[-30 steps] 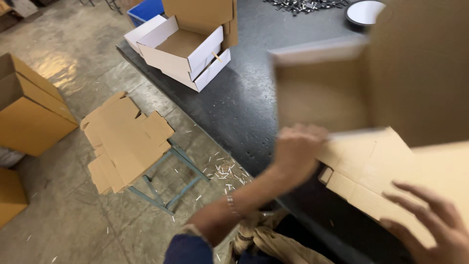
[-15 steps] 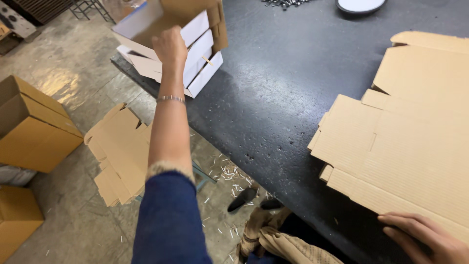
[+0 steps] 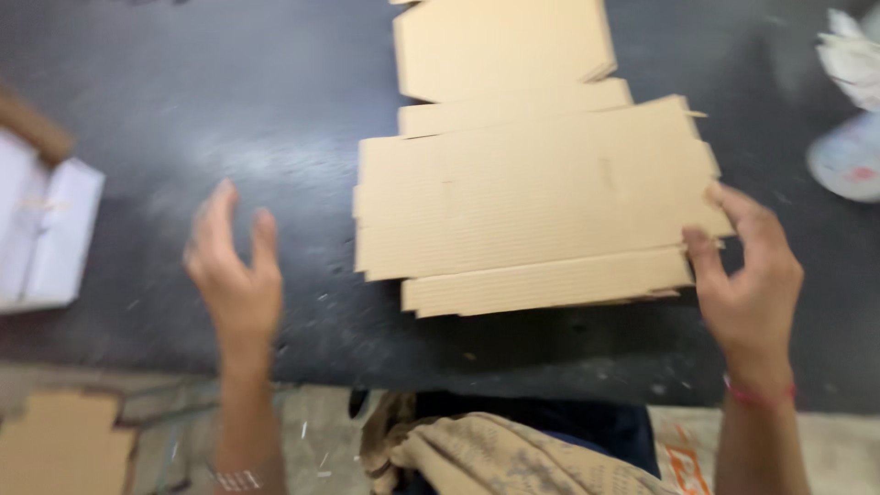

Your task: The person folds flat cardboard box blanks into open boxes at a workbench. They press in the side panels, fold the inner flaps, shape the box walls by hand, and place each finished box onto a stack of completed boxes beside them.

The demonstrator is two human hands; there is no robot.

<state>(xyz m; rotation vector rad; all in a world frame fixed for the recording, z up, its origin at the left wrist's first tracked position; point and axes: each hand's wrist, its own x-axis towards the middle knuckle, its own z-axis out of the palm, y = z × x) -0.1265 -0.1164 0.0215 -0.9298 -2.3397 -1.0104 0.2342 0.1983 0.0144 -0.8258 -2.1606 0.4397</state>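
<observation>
Lying flat on the black table (image 3: 229, 110), the tan cardboard blank (image 3: 532, 197) is seen with its long axis running away from the person. Its right edge is touched by the open right hand (image 3: 747, 280); left of it, the left hand (image 3: 234, 275) is held open and empty. Far left, a white box (image 3: 46, 234) is seen.

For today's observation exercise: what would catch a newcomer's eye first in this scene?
A stack of flat, unfolded cardboard box blanks lies in the middle of the dark table. The right hand touches its right edge, while the left hand hovers open to its left. A white folded box sits at the far left.
</observation>
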